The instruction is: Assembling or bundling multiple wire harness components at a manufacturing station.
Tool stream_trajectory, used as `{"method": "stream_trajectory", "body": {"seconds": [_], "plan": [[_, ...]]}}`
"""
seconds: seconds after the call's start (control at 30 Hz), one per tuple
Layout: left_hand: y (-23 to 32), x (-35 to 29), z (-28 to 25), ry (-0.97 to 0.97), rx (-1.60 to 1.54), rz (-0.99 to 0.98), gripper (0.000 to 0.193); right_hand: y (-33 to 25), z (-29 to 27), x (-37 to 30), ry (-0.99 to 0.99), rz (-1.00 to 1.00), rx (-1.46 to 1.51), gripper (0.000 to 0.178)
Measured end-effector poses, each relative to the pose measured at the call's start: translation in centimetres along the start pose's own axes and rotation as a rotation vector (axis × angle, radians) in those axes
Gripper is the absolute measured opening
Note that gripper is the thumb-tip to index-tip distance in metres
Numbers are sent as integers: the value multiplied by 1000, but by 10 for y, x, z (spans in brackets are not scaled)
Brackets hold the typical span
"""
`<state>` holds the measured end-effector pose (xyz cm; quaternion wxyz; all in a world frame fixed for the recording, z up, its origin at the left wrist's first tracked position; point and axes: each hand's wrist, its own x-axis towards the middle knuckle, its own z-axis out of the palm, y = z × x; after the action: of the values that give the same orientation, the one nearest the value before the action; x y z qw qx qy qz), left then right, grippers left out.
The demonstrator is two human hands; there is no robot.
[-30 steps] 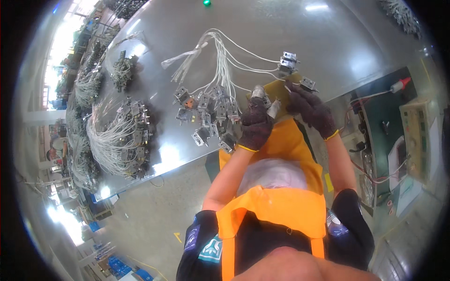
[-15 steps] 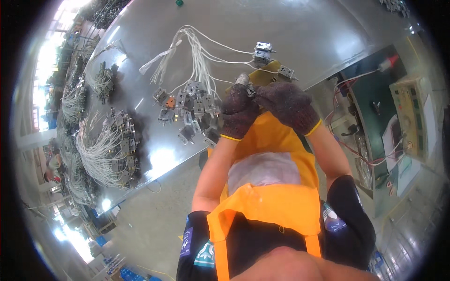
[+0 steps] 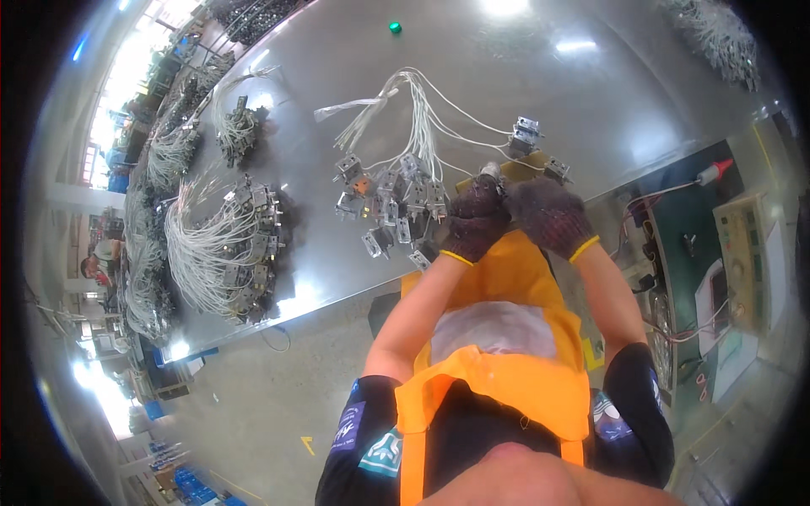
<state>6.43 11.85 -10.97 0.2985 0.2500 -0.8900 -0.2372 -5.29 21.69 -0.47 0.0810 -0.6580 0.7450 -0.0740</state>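
Observation:
Both my hands wear dark knitted gloves with yellow cuffs and meet at the table's near edge. My left hand (image 3: 477,218) is closed around a small metal part (image 3: 491,173) on a white wire. Against it, my right hand (image 3: 553,218) is closed too, its fingertips hidden by the glove. Just beyond them lie two more box-shaped metal parts, one grey and stacked-looking (image 3: 525,135), the other small (image 3: 557,169), over a brownish-yellow piece (image 3: 531,160). Left of my hands spreads a cluster of similar metal parts (image 3: 413,196), joined to a bundle of white wires (image 3: 413,110).
Further left on the metal table (image 3: 337,253) are a large wired bundle (image 3: 224,253) and a smaller one (image 3: 238,131). A green round object (image 3: 395,28) lies at the far side. On the right stands a beige box with controls (image 3: 747,240), near red-handled scissors (image 3: 701,386).
The view has shifted, so the table and its contents appear further right. My hands stay together at the table edge, still on the small part, with little visible change in grip.

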Motion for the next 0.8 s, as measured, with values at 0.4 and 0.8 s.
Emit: {"method": "stream_trajectory", "body": {"seconds": [0.4,0.8], "plan": [[-9,-15,-107,247,626,187,49,9,80,37,391,269,1153,51],[10,22,-108,70,412,285,43,31,76,39,426,300,732,48]]}}
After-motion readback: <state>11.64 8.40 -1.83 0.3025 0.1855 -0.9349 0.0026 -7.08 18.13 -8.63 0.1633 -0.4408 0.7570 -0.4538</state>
